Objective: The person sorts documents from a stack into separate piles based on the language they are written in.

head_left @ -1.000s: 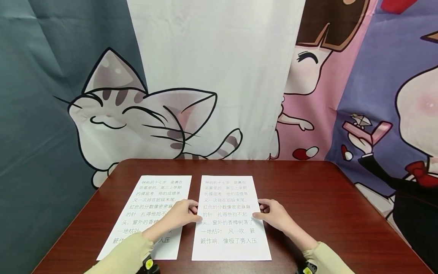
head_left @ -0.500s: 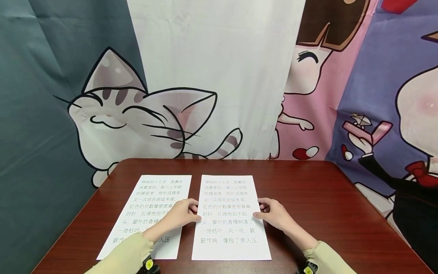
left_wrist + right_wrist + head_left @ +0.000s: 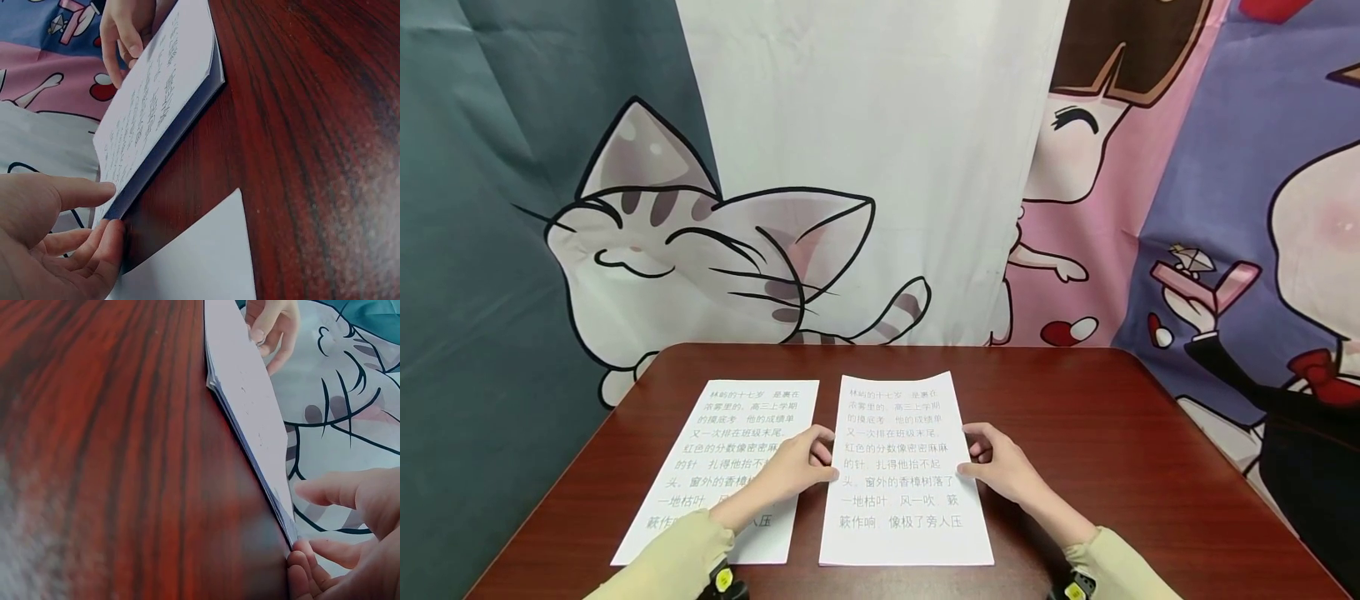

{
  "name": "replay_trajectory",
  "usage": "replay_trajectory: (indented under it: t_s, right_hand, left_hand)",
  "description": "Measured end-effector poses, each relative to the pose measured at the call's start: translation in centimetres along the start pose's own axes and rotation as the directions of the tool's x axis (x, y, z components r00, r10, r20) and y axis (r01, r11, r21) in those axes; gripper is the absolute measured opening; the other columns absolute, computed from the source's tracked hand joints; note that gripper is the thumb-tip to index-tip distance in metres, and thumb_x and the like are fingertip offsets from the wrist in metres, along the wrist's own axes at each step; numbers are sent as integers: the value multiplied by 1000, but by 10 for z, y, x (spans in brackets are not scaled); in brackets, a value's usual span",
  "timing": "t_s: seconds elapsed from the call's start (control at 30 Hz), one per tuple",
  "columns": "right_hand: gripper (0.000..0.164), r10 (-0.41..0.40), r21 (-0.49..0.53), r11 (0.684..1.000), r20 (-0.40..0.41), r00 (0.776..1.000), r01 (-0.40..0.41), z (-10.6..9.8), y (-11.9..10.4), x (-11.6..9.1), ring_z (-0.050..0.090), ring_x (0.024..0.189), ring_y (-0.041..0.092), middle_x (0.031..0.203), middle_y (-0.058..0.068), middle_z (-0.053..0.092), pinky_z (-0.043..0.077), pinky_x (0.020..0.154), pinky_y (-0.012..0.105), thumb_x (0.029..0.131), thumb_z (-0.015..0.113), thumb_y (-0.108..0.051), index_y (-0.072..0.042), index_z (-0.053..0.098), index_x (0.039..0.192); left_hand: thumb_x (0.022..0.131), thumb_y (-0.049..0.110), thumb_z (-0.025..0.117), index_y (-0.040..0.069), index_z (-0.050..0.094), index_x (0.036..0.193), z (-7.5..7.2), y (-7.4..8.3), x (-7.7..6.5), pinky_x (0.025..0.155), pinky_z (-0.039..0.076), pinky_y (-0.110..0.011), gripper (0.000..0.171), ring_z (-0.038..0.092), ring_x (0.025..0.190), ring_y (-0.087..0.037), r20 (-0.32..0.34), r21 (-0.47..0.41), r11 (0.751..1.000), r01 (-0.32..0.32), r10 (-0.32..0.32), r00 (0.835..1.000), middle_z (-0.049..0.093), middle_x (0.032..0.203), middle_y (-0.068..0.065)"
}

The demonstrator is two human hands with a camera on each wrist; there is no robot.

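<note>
A stack of white paper (image 3: 898,546) printed with Chinese text lies in the middle of the table. My left hand (image 3: 793,463) pinches its left edge, thumb at the upper side and fingers below, as the left wrist view shows. Opposite, my right hand (image 3: 1006,467) holds the right edge between thumb and fingers. Several layers show along the side of the stack (image 3: 247,394) in the right wrist view. Its far edge bows upward, with the far right corner highest. Left of it lies another printed sheet (image 3: 752,417), partly covered by my left forearm.
The dark red wooden table (image 3: 1075,417) extends to the right and beyond the papers. Behind it hangs a cartoon-printed cloth (image 3: 880,167). The left-hand sheet's corner (image 3: 206,250) comes close to my left fingers in the left wrist view.
The far edge of the middle stack, flat before, has risen and curved, most at its right corner. Both hands keep their hold on the side edges, nearly in place. The head view has shifted slightly.
</note>
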State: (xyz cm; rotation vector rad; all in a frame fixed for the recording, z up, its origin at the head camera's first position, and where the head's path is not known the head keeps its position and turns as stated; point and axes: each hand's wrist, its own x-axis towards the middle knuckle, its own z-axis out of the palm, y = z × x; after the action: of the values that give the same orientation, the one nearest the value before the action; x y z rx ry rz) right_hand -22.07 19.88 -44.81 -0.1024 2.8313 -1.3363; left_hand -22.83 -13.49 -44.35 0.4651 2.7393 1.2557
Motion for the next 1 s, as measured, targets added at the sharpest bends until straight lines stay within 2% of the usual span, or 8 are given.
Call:
replay_trajectory:
  t_s: [0.27,0.57,0.8,1.0]
  right_hand:
    - [62,-21,39,999,-11,1000,21,2,1,2,52,70,14,82,6,59,43,55,23,75,79,0,-5,55,132]
    - [62,-30,72,997,-16,999,31,2,2,1,51,61,13,77,5,60,43,49,24,74,77,3,-3,55,132]
    - [49,-4,75,997,-29,1000,6,3,-1,0,52,64,13,77,4,61,42,50,24,75,77,0,2,62,122]
    - [43,-15,54,998,-37,999,17,3,-1,0,52,63,11,76,3,62,43,50,23,78,76,-1,1,64,119]
  left_hand:
    - [77,6,77,-5,52,127,2,4,0,58,46,-19,57,60,69,-10,-12,-29,999,22,-22,1000,65,84,-4]
    - [76,4,76,-7,55,125,6,4,-1,54,45,-21,54,58,66,-11,-35,-43,997,68,-69,997,65,83,-4]
    - [75,3,76,-6,60,118,4,4,0,57,44,-19,47,56,67,-10,-73,-35,999,38,-41,996,65,83,-4]
    - [76,0,75,-5,60,120,3,5,0,57,44,-19,47,57,68,-11,-81,-47,999,20,-24,996,64,84,-5]
